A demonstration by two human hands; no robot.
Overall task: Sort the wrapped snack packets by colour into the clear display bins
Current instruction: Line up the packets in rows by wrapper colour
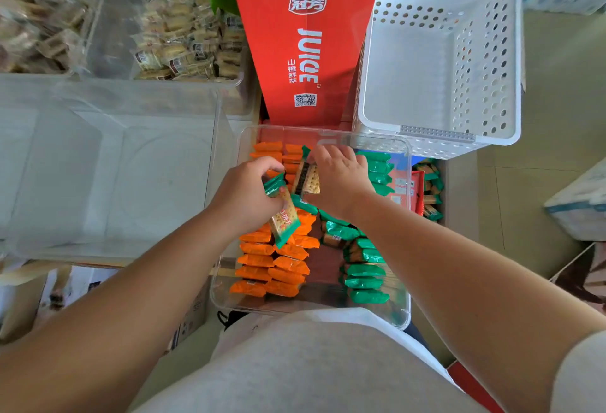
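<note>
A clear bin (pixel 405 248) in front of me holds orange packets (pixel 262 262) in rows on its left side and green packets (pixel 365 271) on its right. My left hand (pixel 244 194) grips a green-ended cracker packet (pixel 283 216) above the orange rows. My right hand (pixel 337 173) holds another green-ended cracker packet (pixel 308 180) over the middle of the bin, near its far end. The packets under both hands are partly hidden.
A large clear bin (pixel 108 163) stands to the left, with another clear bin of pale wrapped snacks (pixel 183 42) behind it. A red juice carton (pixel 305 35) and a white perforated basket (pixel 439 61) stand behind. More green packets (pixel 431 189) lie right of the bin.
</note>
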